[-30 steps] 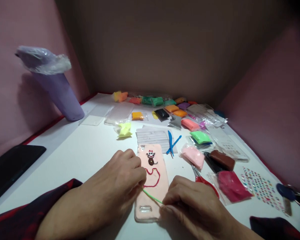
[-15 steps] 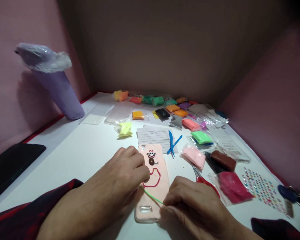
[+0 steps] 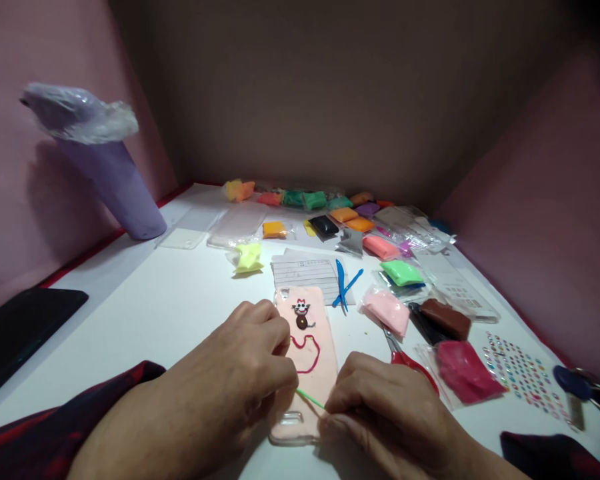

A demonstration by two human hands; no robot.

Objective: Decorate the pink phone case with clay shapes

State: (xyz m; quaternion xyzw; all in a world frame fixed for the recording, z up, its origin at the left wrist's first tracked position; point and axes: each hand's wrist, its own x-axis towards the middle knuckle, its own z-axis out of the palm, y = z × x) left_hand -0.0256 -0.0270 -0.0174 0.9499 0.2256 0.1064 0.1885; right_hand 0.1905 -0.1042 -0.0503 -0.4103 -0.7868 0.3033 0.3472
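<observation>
A phone case (image 3: pixel 307 427) covered in pale pink clay lies on the white table between my hands. On its upper part is a small clay cat (image 3: pixel 301 313), and below that a dark pink clay outline (image 3: pixel 316 357), partly behind my left fingers. A thin green clay strand (image 3: pixel 311 399) stretches over the lower half of the case. My right hand (image 3: pixel 375 407) pinches its right end. My left hand (image 3: pixel 260 353) is closed at the strand's other end, its fingertips bent over the case; the exact grip there is hidden.
Blue modelling tools (image 3: pixel 346 287) lie crossed on a lined paper (image 3: pixel 305 273). Red-handled scissors (image 3: pixel 405 360), clay packets (image 3: pixel 387 310) and a gem sticker sheet (image 3: pixel 520 377) are at right. A purple bottle (image 3: pixel 115 180) stands at left, behind a black flat object (image 3: pixel 25 333).
My left fingers have moved right and slightly down along the green strand, so less of it shows between my hands. More of the dark pink outline's left side is visible.
</observation>
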